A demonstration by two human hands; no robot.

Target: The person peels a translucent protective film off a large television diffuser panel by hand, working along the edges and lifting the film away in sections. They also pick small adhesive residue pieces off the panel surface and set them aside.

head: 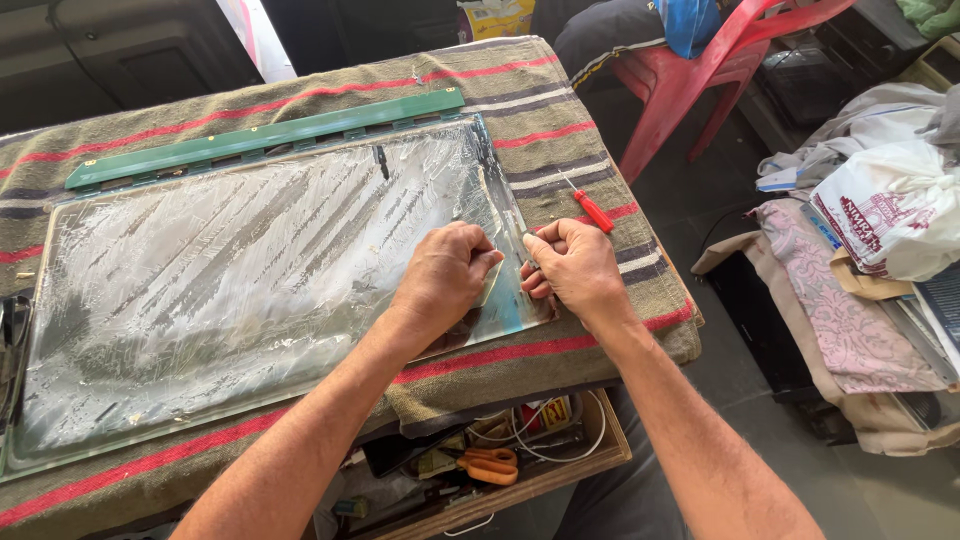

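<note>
A large flat display panel (220,270) with a smeared, streaked film lies on a striped blanket (540,110) over a table. My left hand (445,275) rests fisted on the panel's near right corner, pinching the film's edge. My right hand (572,265) is right beside it at the panel's right edge, fingers curled and pinching something small and thin that I cannot make out. A green metal strip (270,135) lies along the panel's far edge.
A red-handled screwdriver (590,208) lies on the blanket just beyond my right hand. An open drawer (520,470) below the table holds orange-handled scissors (490,465) and cables. A red plastic chair (720,60) stands behind; cloth, bags and books (880,250) pile on the right.
</note>
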